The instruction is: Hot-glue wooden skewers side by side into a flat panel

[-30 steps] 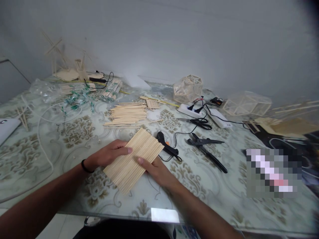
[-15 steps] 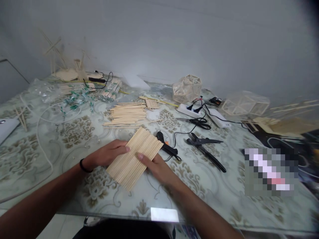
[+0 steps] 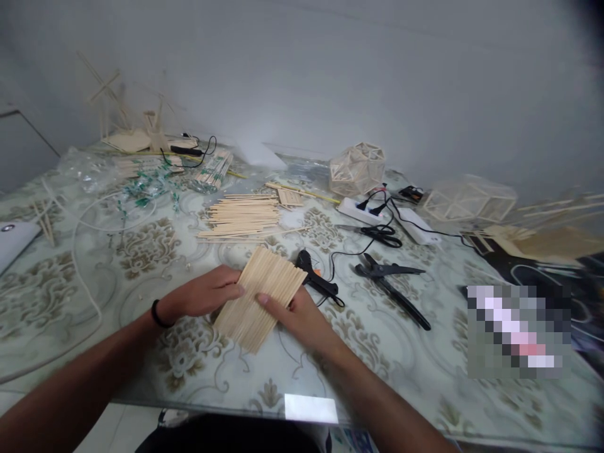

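Note:
A flat panel of glued wooden sticks [image 3: 264, 296] is held between both hands just above the glass-topped table [image 3: 141, 264]. My left hand [image 3: 202, 297], with a black band on the wrist, grips the panel's left edge, thumb on top. My right hand [image 3: 295, 318] grips its right edge, thumb lying across the sticks. The panel is tilted, its far end raised toward the camera's far side. A black glue gun [image 3: 318, 280] lies just right of the panel.
A pile of loose sticks [image 3: 243, 217] lies beyond the hands. Black pliers [image 3: 391, 286], scissors [image 3: 377, 233] and a white power strip [image 3: 361, 211] with cables sit to the right. Two stick-frame polyhedra [image 3: 356, 168] stand at the back. A white tube [image 3: 80, 251] curves on the left.
The stick panel has been tipped up and turned between my hands, so it looks shorter now. Both hands have shifted slightly away from me with it.

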The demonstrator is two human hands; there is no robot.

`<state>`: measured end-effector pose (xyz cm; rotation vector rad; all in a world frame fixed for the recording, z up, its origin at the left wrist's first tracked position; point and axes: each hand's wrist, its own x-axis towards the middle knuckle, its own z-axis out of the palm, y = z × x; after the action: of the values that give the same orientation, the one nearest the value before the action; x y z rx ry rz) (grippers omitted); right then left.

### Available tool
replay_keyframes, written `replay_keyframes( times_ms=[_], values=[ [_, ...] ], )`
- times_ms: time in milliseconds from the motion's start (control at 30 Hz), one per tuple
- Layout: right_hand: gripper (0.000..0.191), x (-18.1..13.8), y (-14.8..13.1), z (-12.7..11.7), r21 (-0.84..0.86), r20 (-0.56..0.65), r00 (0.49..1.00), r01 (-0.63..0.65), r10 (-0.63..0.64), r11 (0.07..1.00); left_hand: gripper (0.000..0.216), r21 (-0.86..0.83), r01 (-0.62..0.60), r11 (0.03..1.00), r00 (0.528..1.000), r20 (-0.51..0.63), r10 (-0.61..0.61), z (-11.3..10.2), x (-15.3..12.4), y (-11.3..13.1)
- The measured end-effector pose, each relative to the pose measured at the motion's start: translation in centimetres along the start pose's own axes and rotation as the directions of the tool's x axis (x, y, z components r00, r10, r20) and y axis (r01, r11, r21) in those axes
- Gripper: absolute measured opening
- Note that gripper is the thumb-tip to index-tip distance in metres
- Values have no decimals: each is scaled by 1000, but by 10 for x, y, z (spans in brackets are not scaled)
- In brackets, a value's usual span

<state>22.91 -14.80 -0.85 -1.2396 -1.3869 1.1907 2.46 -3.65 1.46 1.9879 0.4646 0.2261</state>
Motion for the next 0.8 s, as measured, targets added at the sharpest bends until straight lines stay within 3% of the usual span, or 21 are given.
replay_keyframes(
  times_ms=[267, 800],
  values=[
    [29, -1, -1, 0, -173, -35, 995, 85, -92, 981, 22, 52, 9, 999, 999, -38, -7, 0, -1, 9],
    [26, 1, -3, 0, -158, -55, 995, 68, -78, 985, 23, 85, 32, 996, 999, 12, -33, 0, 1, 3]
  ],
)
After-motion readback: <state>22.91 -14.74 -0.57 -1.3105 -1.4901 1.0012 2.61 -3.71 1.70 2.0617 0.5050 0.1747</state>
